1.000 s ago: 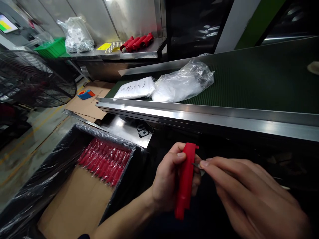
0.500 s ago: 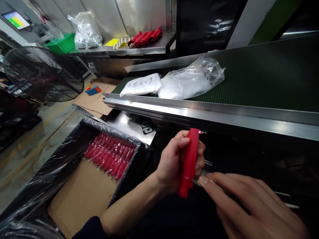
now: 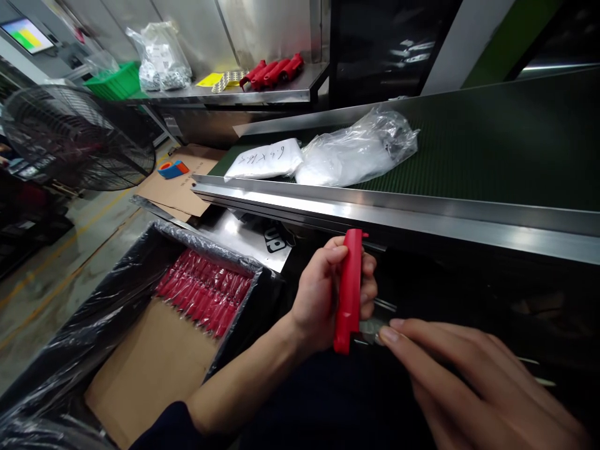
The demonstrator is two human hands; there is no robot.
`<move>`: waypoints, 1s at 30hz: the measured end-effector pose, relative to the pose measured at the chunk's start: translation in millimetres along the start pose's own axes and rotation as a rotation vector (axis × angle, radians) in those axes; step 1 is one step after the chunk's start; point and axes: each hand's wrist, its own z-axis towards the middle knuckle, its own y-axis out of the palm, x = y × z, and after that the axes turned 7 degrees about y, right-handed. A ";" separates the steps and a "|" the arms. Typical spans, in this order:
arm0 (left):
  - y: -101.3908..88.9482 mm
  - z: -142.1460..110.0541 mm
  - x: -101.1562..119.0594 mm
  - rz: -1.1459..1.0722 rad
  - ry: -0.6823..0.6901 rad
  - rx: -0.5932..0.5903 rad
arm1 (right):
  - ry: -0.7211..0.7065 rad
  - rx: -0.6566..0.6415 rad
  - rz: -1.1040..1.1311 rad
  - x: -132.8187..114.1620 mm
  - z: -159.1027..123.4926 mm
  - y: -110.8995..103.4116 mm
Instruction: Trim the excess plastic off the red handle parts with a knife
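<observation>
My left hand [image 3: 323, 297] is wrapped round a long red plastic part [image 3: 349, 290], held upright in front of the conveyor's steel rail. My right hand [image 3: 464, 381] pinches a small thin metal blade [image 3: 368, 331] between thumb and forefinger, its tip against the lower end of the red part. Below left, a carton lined with black plastic film [image 3: 117, 325] holds a row of several matching red parts [image 3: 206, 297] laid side by side on brown cardboard.
A green conveyor belt [image 3: 492, 162] runs behind a steel rail [image 3: 375, 212], carrying a white packet [image 3: 265, 159] and a clear plastic bag [image 3: 356, 150]. On the far steel shelf lie more red parts [image 3: 274, 70], yellow sheets, a bag and a green bin. A black fan [image 3: 75, 137] stands left.
My left hand lifted the red part toward the rail. My right hand slid the blade from the part's upper half down to its lower end.
</observation>
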 end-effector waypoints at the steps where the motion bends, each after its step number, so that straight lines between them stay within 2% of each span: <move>1: 0.9 -0.6 -0.3 0.002 -0.004 -0.010 | -0.022 -0.011 -0.002 1.3 1.8 0.3; 6: 1.5 0.3 -1.7 0.006 0.016 -0.015 | -0.043 -0.038 0.006 -2.1 1.1 5.1; 9: -0.3 1.9 -1.7 0.000 0.023 -0.007 | 0.024 0.015 0.037 -0.1 -5.0 3.7; 11: -0.5 0.3 -1.7 0.019 0.029 -0.015 | 0.013 0.051 0.043 8.1 -7.0 -0.1; 14: 0.9 -8.1 -3.0 0.179 0.025 -0.026 | -0.007 0.102 0.030 22.3 -2.4 -6.1; 18: 3.1 -23.6 -7.2 0.414 -0.050 -0.058 | 0.072 0.144 -0.012 25.8 12.1 -9.8; 23: 4.7 -33.5 -11.0 0.408 -0.077 -0.068 | 0.075 0.117 -0.087 21.6 20.9 -8.7; 30: 7.6 -33.1 -10.9 0.423 -0.093 -0.075 | 0.062 0.095 -0.107 25.6 17.3 -6.8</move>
